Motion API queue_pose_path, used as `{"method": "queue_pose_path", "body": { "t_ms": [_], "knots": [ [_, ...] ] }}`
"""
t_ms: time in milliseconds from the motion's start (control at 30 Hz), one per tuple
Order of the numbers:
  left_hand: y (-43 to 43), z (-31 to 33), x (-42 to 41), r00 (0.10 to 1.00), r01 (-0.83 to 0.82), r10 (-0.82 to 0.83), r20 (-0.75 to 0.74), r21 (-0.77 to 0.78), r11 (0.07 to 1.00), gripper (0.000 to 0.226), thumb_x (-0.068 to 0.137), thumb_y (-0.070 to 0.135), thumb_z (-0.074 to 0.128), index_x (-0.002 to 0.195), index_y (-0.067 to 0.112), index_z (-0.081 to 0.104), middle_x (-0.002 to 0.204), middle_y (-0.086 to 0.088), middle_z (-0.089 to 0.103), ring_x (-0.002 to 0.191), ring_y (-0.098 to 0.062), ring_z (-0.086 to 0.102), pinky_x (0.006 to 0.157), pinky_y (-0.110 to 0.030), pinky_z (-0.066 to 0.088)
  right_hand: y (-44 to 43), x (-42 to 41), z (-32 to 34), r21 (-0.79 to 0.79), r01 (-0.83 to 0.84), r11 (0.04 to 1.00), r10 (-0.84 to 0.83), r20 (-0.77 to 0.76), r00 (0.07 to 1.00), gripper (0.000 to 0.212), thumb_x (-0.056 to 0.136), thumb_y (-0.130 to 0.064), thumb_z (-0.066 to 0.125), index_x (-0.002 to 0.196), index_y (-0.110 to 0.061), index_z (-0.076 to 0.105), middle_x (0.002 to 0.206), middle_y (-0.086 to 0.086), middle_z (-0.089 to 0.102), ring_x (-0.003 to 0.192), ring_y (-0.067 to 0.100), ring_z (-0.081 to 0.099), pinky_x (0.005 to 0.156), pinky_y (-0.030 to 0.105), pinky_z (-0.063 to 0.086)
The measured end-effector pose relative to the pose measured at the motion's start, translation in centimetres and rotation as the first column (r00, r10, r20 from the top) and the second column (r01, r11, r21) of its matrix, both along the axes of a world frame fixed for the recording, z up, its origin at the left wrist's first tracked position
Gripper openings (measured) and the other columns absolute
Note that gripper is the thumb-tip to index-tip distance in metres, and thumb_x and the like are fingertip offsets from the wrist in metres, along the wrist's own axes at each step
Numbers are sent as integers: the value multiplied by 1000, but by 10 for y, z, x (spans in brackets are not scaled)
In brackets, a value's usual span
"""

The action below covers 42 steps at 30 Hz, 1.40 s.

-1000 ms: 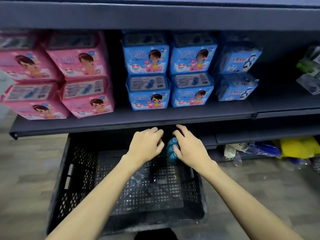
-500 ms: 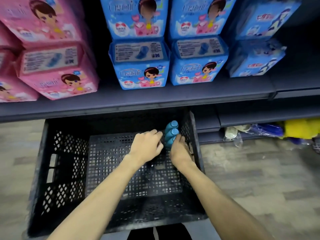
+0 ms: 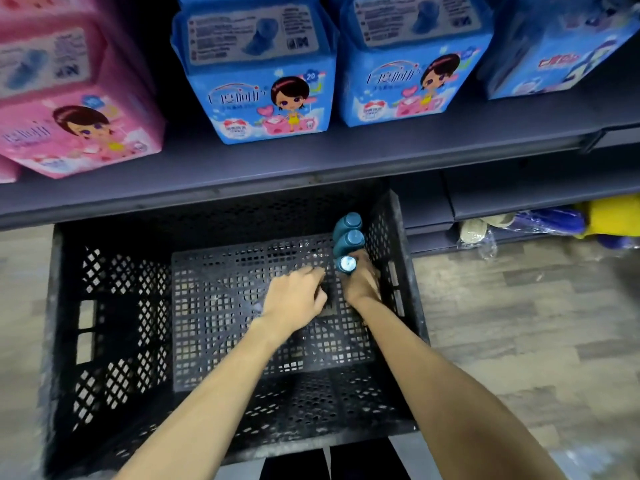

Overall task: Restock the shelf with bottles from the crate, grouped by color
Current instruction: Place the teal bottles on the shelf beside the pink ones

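Far-right corner of black crate [image 3: 114, 306]: three teal bottles [image 3: 350, 241] upright in a row along the wall, no label readable. Right hand [image 3: 362, 289] grips nearest bottle [image 3: 347, 264]. Left hand [image 3: 294, 299] fingers curled beside it, grip unclear. Blue packs [image 3: 270, 81] read "20".

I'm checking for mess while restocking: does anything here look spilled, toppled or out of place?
Nothing spilled or toppled. The three teal bottles stand upright in the far right corner of the crate. Only the bagged items heaped loosely under the lower shelf at right look untidy.
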<state>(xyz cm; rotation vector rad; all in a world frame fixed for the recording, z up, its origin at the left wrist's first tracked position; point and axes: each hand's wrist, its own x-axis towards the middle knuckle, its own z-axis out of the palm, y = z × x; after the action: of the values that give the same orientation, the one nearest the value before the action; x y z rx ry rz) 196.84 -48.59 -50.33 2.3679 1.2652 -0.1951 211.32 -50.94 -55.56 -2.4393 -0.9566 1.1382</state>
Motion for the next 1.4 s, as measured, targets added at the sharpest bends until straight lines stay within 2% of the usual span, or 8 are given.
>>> {"method": "queue_pose_path", "body": {
  "t_ms": [100, 400, 633, 833, 1000, 1133, 1300, 1400],
  "knots": [
    [-5, 5, -3, 1000, 1, -1, -7, -7, 1000, 16, 91, 30, 45, 100, 19, 53, 100, 1, 60, 87, -26, 63, 68, -36, 49, 3, 0, -7, -12, 50, 999, -51, -81, 995, 33, 94, 0, 54, 125, -13, 55, 126, 11, 61, 99, 18, 53, 82, 23, 38],
    [-3, 18, -12, 1000, -6, 6, -7, 33, 999, 18, 92, 30, 44, 103, 19, 53, 101, 1, 60, 89, -25, 63, 65, -34, 42, 9, 2, -5, -46, -8, 999, 3, -97, 995, 38, 92, -8, 63, 130, -16, 58, 130, 11, 61, 117, 28, 58, 94, 25, 42],
    [12, 52, -18, 999, -43, 43, -10, 58, 997, 17, 90, 33, 47, 99, 20, 53, 101, 1, 60, 93, -27, 63, 67, -36, 43, 3, 8, 53, 16, -234, 972, 235, -80, 969, 39, 87, -7, 71, 123, -19, 61, 121, 5, 67, 110, 20, 61, 92, 23, 43],
    [31, 136, -17, 996, -38, 46, -73, 105, 994, 26, 89, 40, 51, 103, 19, 56, 104, -3, 64, 94, -31, 64, 67, -35, 41, 4, 25, 184, 211, -457, 864, 465, 12, 885, 39, 87, -22, 75, 123, -17, 58, 113, 2, 69, 107, 21, 63, 88, 27, 45],
    [37, 215, -20, 998, -32, 43, -41, 247, 969, 30, 90, 44, 51, 106, 20, 56, 108, -5, 64, 96, -29, 63, 69, -35, 42, 1, 25, 276, 366, -497, 787, 470, 166, 867, 37, 94, -28, 67, 121, -21, 43, 88, -1, 64, 77, 18, 63, 77, 39, 52],
    [37, 270, -30, 1000, 5, -3, -5, 373, 928, 29, 89, 47, 50, 103, 22, 54, 107, -1, 63, 100, -27, 61, 71, -35, 41, -1, 17, 338, 488, -584, 649, 489, 320, 811, 35, 98, -34, 60, 119, -23, 35, 94, -2, 62, 82, 21, 60, 76, 42, 50],
    [34, 346, -34, 989, -71, -9, 150, 520, 851, 26, 88, 49, 48, 101, 28, 55, 98, 8, 65, 98, -21, 61, 73, -35, 47, -3, 7, 416, 632, -606, 483, 451, 414, 791, 33, 100, -39, 54, 114, -29, 26, 78, -16, 51, 65, -1, 54, 61, 22, 43],
    [34, 389, -36, 974, -110, -41, 224, 623, 775, 26, 87, 50, 45, 99, 29, 57, 94, 9, 64, 94, -20, 62, 68, -34, 47, -1, 1, 457, 655, -633, 413, 429, 473, 770, 34, 101, -37, 54, 113, -29, 23, 75, -17, 49, 65, 4, 52, 61, 22, 40]
  ]
}}
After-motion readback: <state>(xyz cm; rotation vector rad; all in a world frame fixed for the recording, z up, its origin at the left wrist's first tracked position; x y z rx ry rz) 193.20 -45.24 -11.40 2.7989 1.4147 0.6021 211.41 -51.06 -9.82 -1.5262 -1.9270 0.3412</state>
